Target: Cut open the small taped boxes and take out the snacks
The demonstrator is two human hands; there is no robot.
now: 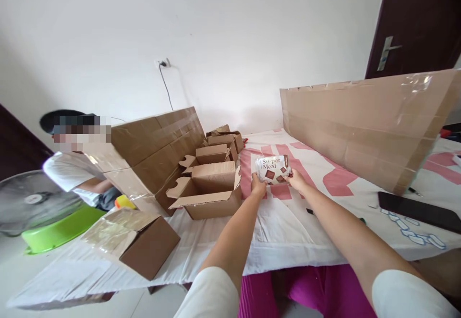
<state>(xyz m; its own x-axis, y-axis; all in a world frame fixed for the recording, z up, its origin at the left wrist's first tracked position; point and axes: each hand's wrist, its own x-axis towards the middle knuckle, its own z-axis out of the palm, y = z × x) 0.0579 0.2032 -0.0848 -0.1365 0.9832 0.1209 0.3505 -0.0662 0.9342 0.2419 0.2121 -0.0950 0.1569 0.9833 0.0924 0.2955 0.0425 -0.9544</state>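
Note:
A white and brown food packet point(273, 168) printed "Super Meal" is held up over the table by both hands. My left hand point(258, 185) grips its lower left corner, and my right hand point(295, 178) pinches the right edge. The printed side faces me, with brown squares pictured on it. Just left of the packet stands an open cardboard box point(211, 205) with its flaps spread. Behind that box, another open cardboard box point(212, 153) sits in the same row, and more lie farther back.
Tall cardboard panels stand at left point(162, 150) and right point(360, 126). A taped box point(144, 243) rests at the table's left front. A black phone-like slab point(419, 211) lies at right on the patterned cloth point(281, 248). Another person point(72, 174) is at far left, near a green basin point(61, 229).

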